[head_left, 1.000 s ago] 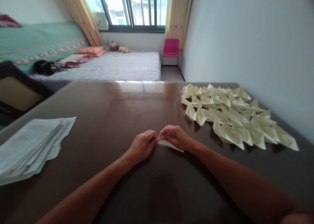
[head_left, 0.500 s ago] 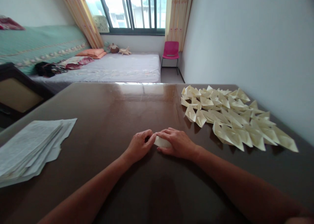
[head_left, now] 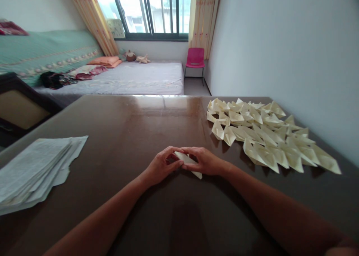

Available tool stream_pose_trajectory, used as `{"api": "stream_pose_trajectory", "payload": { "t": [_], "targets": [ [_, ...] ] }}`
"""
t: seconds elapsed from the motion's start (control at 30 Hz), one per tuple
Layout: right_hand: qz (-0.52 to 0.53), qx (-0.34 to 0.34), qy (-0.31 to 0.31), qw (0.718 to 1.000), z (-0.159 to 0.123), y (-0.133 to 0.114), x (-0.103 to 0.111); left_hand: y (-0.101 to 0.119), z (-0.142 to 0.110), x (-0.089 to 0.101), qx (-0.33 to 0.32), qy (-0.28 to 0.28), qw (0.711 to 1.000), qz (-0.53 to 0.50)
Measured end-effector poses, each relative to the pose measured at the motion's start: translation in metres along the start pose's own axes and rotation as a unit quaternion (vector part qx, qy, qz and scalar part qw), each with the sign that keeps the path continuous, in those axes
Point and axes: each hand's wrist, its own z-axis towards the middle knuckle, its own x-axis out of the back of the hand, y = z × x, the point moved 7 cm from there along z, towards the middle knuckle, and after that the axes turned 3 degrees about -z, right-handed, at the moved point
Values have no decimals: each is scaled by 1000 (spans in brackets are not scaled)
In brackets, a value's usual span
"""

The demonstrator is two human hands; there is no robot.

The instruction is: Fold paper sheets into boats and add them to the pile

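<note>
A small folded piece of cream paper [head_left: 187, 161] lies at the middle of the dark brown table [head_left: 126, 125]. Both hands grip it. My left hand [head_left: 162, 165] pinches its left end with curled fingers. My right hand [head_left: 205, 161] covers its right part, fingers pressed on it, and one pointed corner sticks out below the palm. To the right lies a large group of finished folded paper boats [head_left: 266, 134].
A stack of flat printed paper sheets [head_left: 33, 170] sits at the table's left edge. A white wall runs close along the right side. Beyond the table are a bed [head_left: 126, 76], a pink chair [head_left: 195, 57] and a window.
The right hand lay flat over the paper half a second ago; now it has lifted and turned the piece, so more of it and a pointed corner show. The left hand stays pinched on it.
</note>
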Motion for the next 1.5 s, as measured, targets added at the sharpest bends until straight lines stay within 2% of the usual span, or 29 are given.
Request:
{"api": "stream_pose_trajectory", "payload": {
  "t": [0.13, 0.27, 0.47, 0.6, 0.87, 1.07, 1.17, 1.27, 1.37, 1.43, 1.5],
  "targets": [
    [-2, -32, 42, 999, -1, 4, 6, -2, 0, 0, 9, 10, 1000, -7],
    [-46, -6, 79, 996, -1, -2, 16, -6, 1, 1, 7, 22, 999, -23],
    [-17, -28, 31, 999, 0, 7, 15, -11, 1, 2, 24, 24, 999, -10],
    [11, -33, 22, 999, 0, 10, 13, -9, 1, 3, 14, 26, 1000, 3],
    [-36, -33, 47, 998, 0, -3, 16, -3, 1, 5, 5, 46, 999, 24],
    [50, -73, 3, 996, -1, 7, 13, 0, -2, 3, -5, 52, 998, 28],
    [71, -75, 7, 995, -2, 9, 11, 0, -2, 2, -9, 48, 999, 9],
    [22, -73, 33, 997, -2, 3, 13, 1, -2, 1, -12, 46, 999, -10],
    [-101, -35, 52, 993, -1, -12, 15, 3, -2, 1, -24, 50, 998, -27],
    [-203, -9, 55, 978, -1, -22, 14, 6, -3, 2, -41, 63, 997, -9],
    [-293, -14, 57, 954, -1, -25, 14, 11, -5, 1, -64, 78, 994, 35]
  ]
}}
